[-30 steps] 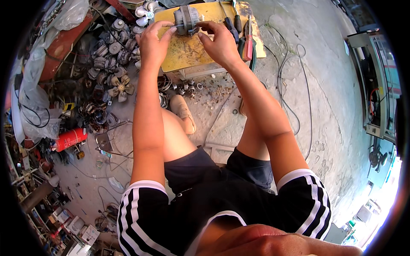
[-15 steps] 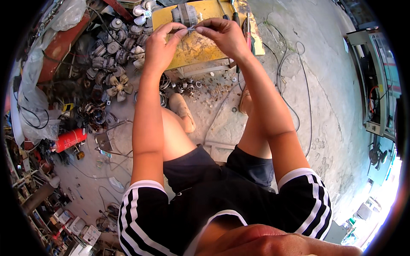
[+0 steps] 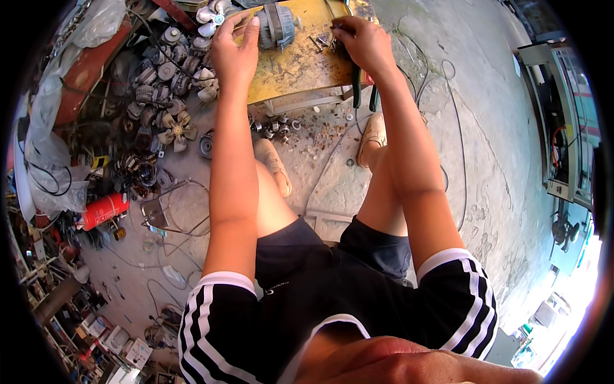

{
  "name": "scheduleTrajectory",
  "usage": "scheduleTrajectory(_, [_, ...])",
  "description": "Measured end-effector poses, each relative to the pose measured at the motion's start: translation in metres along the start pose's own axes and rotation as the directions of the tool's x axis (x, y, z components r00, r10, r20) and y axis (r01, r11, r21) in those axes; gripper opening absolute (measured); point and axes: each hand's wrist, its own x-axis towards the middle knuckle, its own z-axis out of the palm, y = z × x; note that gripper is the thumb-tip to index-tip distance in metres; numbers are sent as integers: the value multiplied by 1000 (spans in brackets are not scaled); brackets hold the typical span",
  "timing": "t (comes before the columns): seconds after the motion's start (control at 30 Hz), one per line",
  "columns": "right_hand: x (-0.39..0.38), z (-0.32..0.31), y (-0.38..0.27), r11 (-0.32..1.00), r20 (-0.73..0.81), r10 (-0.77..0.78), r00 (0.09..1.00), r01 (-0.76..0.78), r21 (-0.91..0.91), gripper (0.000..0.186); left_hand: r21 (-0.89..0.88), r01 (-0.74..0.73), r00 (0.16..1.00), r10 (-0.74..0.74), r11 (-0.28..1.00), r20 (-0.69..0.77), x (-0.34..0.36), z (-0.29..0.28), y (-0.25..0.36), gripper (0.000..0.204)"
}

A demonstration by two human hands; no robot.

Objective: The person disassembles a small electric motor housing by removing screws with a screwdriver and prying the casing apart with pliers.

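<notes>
At the far end of my reach stands a worn yellow bench (image 3: 281, 78). On it lies a small electric motor (image 3: 277, 27) with a grey ribbed body and a flat band across it. My left hand (image 3: 234, 56) hovers just left of the motor, thumb and fingers apart, with nothing visible in it. Over the bench's right side, my right hand (image 3: 368, 48) has its fingers curled together; what they hold, if anything, is hidden. Several small screws (image 3: 317, 43) lie beside its fingertips. Dark-handled pliers (image 3: 356, 86) stick out past the bench edge beneath it.
Used motors (image 3: 167, 70) and a fan blade (image 3: 178, 131) are heaped left of the bench. Small metal parts (image 3: 279, 128) and debris lie on the floor before it. A red cylinder (image 3: 105, 211) lies at left. Cables (image 3: 453, 83) trail across the floor at right.
My hands, together over the bench holding a small thin piece, have parted. The left moved left beside the motor; the right moved right, over the tools and screws.
</notes>
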Motion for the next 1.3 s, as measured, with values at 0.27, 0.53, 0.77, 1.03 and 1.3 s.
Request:
scheduleTrajectory(0.27, [15, -43, -1, 937, -342, 194, 919, -71, 341, 24, 290, -11, 1000, 8, 957, 11, -13, 27, 20, 93])
scheduleTrajectory(0.53, [27, -47, 72, 803, -303, 261, 917, -32, 596, 26, 412, 95, 993, -117, 906, 29, -19, 43, 29, 122])
scheduleTrajectory(0.77, [16, -43, 61, 920, -317, 141, 938, -6, 391, 28, 519, 30, 999, -11, 854, -39, -17, 52, 18, 115])
scheduleTrajectory(1.03, [14, -1, 12, 924, -33, 113, 993, -117, -365, 42, 472, 55, 998, -54, 880, -16, -15, 44, 15, 111])
scheduleTrajectory(1.3, [22, 23, 2, 819, -82, 64, 995, -99, -565, 44, 411, 201, 971, -237, 889, 37, -7, 31, 11, 92])
